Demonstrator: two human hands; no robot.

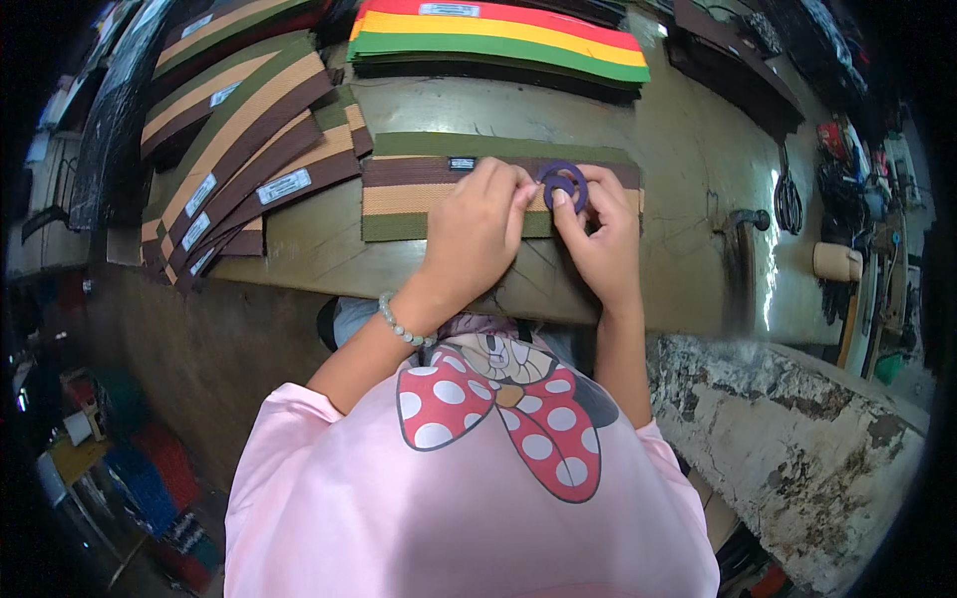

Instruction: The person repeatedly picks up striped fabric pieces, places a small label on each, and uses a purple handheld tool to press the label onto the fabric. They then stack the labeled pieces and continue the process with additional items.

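Matt woven cloth strip (pixel 399 201), smooth plastic-look purple rings (pixel 564 179), scuffed tbl (pixel 688 249) w/ glossy sheen

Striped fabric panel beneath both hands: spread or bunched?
Spread flat: the striped fabric panel lies on the table, its bands running lengthwise. Whether it's doubled underneath, I cannot tell.

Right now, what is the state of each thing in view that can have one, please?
Olive, brown and tan striped woven strip: lying flat, partly covered.
Purple double-ringed tool: held in the right hand.
Left hand: fingers bent; whether it holds anything is unclear.
Olive, brown and tan strips at left: fanned, overlapping.
Red, yellow and green striped stack: piled flat.
Dark brown flat pieces: stacked.
Black cord: coiled.
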